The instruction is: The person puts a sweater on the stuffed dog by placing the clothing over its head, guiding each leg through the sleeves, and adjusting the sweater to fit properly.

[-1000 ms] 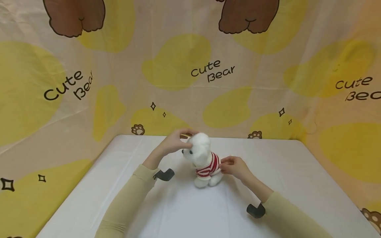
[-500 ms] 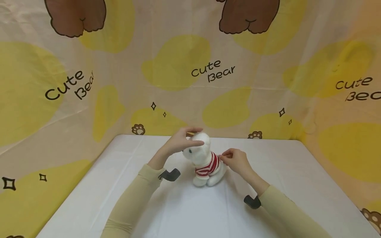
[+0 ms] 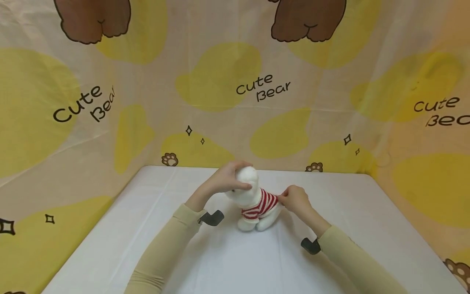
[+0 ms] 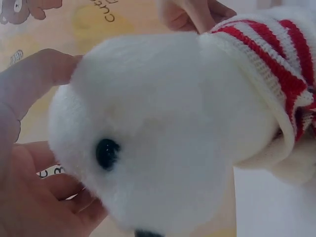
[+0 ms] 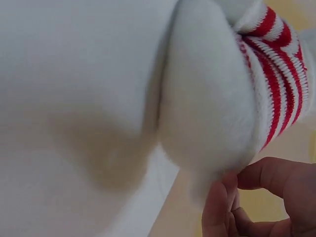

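Observation:
A white plush dog with black eyes and a black nose sits on the white table, its head facing left. It wears a red-and-white striped knit sweater. My left hand holds the dog's head, thumb on the near side and fingers over the top and far side. In the left wrist view, the head lies between thumb and fingers. My right hand pinches the sweater's back hem near the rump. The right wrist view shows thumb and fingertips together by the rump; what exactly lies between them is partly hidden.
The white table reaches back to a yellow patterned cloth backdrop, which also hangs at both sides. Black curved pieces are fixed at both wrists.
My left hand has shifted right and settled round the dog's head. My right hand rose, then moved slightly right, and the sweater's back hem now reaches farther over the rump.

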Available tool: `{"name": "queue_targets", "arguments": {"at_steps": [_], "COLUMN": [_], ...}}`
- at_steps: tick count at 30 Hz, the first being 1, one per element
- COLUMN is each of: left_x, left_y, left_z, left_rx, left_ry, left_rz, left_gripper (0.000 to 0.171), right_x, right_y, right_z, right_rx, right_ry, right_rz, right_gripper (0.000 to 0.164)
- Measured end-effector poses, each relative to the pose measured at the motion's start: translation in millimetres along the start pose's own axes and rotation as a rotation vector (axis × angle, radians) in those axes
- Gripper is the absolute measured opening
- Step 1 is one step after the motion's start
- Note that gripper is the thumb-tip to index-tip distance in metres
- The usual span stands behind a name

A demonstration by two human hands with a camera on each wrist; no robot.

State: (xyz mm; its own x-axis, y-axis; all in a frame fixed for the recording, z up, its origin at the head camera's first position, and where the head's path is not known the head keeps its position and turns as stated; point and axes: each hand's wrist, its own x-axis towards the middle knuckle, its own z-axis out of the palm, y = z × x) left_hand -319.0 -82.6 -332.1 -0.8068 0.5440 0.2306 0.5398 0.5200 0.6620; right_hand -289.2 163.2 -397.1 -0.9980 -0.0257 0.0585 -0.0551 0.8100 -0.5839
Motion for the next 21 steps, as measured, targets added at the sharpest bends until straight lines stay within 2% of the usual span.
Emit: {"name": "queue_targets", "arguments": {"at_steps": [2,4,7,11,17,19,21], "left_x": [0.4,0.6,0.3,-1.3,-0.9,-0.6,-0.4], "left_y": [0.0,-0.5,-2.8,-4.9,-5.6,-6.2,-6.8], "left_z": [1.0,1.7,2.4,2.3,3.4,3.6,3.7], "left_rx": [0.010,0.017,0.012,-0.016,-0.029,-0.025,-0.026], "left_ry": [-0.001,0.004,0.013,0.018,0.018,0.021,0.023], "left_rz": [0.016,0.023,0.024,0.014,0.031,0.031,0.026], "left_gripper": [0.065,0.064,0.064,0.065,0.065,0.065,0.065], "right_x": [-4,-7,-13,-22,-28,-28,-28], "right_y": [3,6,6,5,8,10,11], "right_z": [-1,-1,1,7,17,20,22], "right_rx": [-0.044,-0.027,0.097,0.265,0.474,0.532,0.541], "right_ry": [0.041,0.044,0.010,-0.085,-0.200,-0.222,-0.225], "right_rz": [0.004,0.011,0.031,0.069,0.164,0.171,0.167], "right_gripper": [0.019,0.018,0.018,0.022,0.027,0.025,0.022]}}
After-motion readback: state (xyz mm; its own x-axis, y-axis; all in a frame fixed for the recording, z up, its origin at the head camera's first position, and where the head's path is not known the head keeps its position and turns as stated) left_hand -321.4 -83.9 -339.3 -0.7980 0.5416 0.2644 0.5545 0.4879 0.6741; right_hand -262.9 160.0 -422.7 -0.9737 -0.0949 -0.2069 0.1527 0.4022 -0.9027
